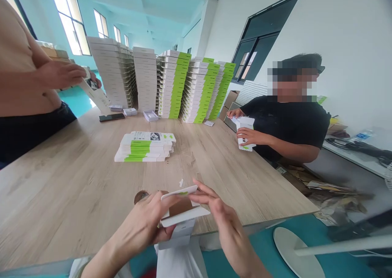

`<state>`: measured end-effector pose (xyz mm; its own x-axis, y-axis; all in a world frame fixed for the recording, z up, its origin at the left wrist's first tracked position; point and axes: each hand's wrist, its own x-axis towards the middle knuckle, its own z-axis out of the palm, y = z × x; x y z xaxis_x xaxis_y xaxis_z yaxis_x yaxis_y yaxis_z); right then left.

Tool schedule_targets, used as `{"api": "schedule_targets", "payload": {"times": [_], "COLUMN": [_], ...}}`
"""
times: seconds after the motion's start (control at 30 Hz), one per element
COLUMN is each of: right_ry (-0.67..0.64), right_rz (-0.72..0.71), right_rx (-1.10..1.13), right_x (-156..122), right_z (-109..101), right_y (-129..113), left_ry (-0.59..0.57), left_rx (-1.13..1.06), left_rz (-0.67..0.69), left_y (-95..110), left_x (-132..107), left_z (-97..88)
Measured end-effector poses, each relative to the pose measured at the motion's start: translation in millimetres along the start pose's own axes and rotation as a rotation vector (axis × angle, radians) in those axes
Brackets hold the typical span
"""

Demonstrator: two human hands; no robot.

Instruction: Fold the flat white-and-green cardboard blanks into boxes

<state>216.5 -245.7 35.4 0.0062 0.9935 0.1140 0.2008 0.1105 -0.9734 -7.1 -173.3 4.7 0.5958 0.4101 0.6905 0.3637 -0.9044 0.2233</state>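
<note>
White-and-green cardboard box (180, 212) sits between our hands above the edge of the light wood-grain table (260, 200), our left hand (137, 225) gripping and steadying it while our right hand (220, 216) pinches its raised white flap (179, 193).

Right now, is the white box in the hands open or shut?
Open: the white box has its flap lifted, showing brown inside, between left hand and right hand.
</note>
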Motion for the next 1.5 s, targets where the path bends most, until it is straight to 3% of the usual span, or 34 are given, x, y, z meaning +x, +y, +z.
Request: {"api": "schedule_targets", "payload": {"times": [0.1, 0.17, 0.3, 0.4, 0.47, 0.57, 0.73, 0.9, 1.03, 1.23, 1.37, 1.5], "right_ry": [0.018, 0.055, 0.192, 0.297, 0.348, 0.367, 0.392, 0.561, 0.565, 0.504, 0.448, 0.334], "right_rz": [-0.050, -0.051, 0.024, 0.029, 0.013, -0.008, 0.036, 0.128, 0.064, 0.047, -0.033, -0.221], "right_rx": [0.114, 0.155, 0.239, 0.363, 0.374, 0.295, 0.343, 0.621, 0.654, 0.501, 0.317, 0.139], "right_x": [-2, -1, 4, 7, 8, 6, 0, 1, 0, -10, -11, -5], "right_z": [9, 17, 40, 58, 66, 73, 77, 88, 92, 88, 73, 57], "right_y": [9, 10, 6, 0, -3, -6, -13, -22, -26, -30, -10, 15], "left_ry": [0.223, 0.292, 0.397, 0.472, 0.520, 0.694, 0.917, 0.978, 0.993, 0.993, 0.900, 0.843], "left_rx": [-0.056, -0.044, -0.048, -0.333, -0.589, -0.855, -1.066, -1.095, -1.132, -1.068, -0.987, -0.745], "left_rz": [-0.034, -0.106, -0.441, -0.780, -0.896, -0.974, -1.219, -1.206, -1.236, -1.208, -0.995, -0.905], "left_y": [0, 8, 50, 86, 100, 107, 106, 104, 107, 100, 85, 83], "left_x": [-11, -18, -17, -1, 11, 23, 32, 34, 40, 36, 18, 12], "left_z": [16.5, 28.3, 44.9, 46.5, 43.4, 38.0, 36.4, 36.9, 34.1, 33.0, 39.2, 47.2]}}
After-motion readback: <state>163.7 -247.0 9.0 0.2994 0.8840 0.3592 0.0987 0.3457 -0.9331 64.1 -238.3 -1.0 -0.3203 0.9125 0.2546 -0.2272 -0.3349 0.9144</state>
